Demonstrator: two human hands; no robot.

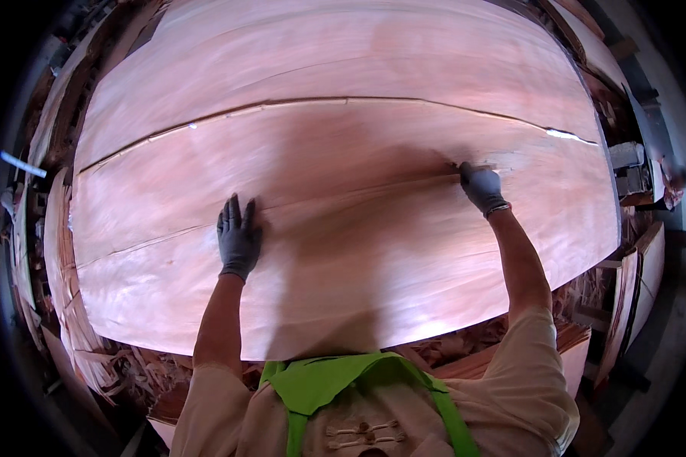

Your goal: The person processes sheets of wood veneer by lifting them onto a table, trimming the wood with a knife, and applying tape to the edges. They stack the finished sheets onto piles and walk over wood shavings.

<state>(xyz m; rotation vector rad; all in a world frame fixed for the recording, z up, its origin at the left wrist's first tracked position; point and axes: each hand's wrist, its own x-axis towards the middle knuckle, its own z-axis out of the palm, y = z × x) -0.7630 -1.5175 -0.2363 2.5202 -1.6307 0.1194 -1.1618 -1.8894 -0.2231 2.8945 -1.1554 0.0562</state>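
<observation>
A broad, pinkish wood veneer sheet point(404, 68) spreads out in front of me. A long dark split with a pale edge point(346, 100) runs across it beyond my hands, and a finer seam crosses nearer to me. My left hand point(239, 240), in a grey glove, lies flat on the sheet just below that seam, fingers stretched out. Farther right, my right hand point(481, 186), gloved as well, is closed at the seam's right end. A small dark tip shows at its fingers; what it belongs to is hidden in the grip.
Torn veneer scraps point(141, 373) lie below the sheet's near left edge, with more at the near right. Stacked boards point(631, 297) stand on the right side. A pale block point(627, 154) sits by the right edge. My body's shadow falls across the sheet's middle.
</observation>
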